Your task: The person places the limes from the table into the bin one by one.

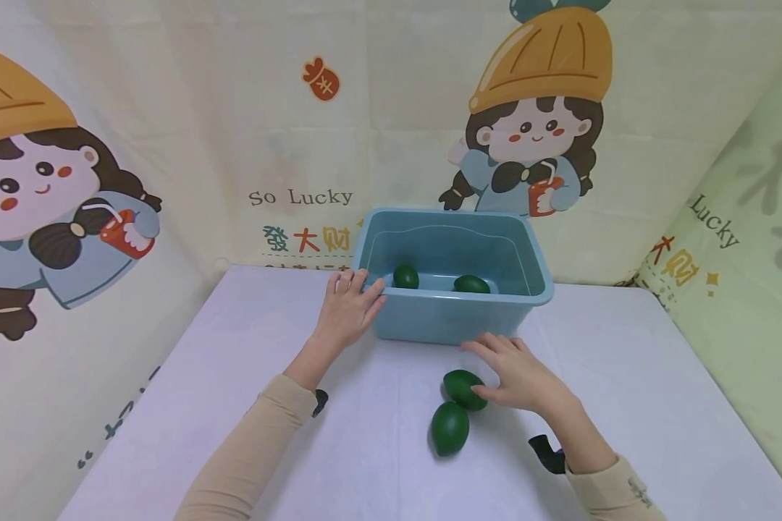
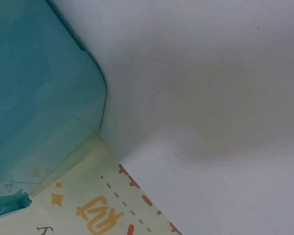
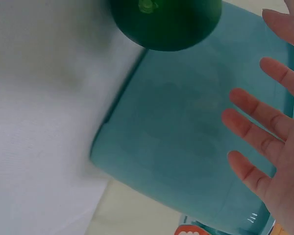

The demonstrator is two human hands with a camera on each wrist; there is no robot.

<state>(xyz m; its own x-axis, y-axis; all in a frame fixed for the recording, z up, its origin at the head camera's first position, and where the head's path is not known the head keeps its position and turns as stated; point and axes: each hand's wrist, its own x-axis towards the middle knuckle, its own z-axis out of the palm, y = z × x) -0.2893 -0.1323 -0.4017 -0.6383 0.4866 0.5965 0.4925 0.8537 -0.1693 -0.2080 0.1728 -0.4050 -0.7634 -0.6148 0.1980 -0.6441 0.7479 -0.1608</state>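
A blue plastic bin [image 1: 452, 318] stands at the back of the table with two dark green avocados inside, one avocado [image 1: 405, 276] at the left and another avocado [image 1: 472, 284] nearer the middle. My left hand [image 1: 347, 307] rests on the bin's front left corner, fingers at the rim. In front of the bin, two more avocados lie close together: a farther avocado [image 1: 463, 388] and a nearer avocado [image 1: 450, 429]. Fingers spread, my right hand [image 1: 518, 373] hovers at the farther one, its thumb overlapping the fruit's right side. The right wrist view shows these spread fingers [image 3: 257, 132] before the bin wall.
A white cloth [image 1: 339, 463] covers the table. Behind the bin hangs a cream printed curtain [image 1: 404, 159] with cartoon figures. Dark straps [image 1: 547, 456] show near both wrists.
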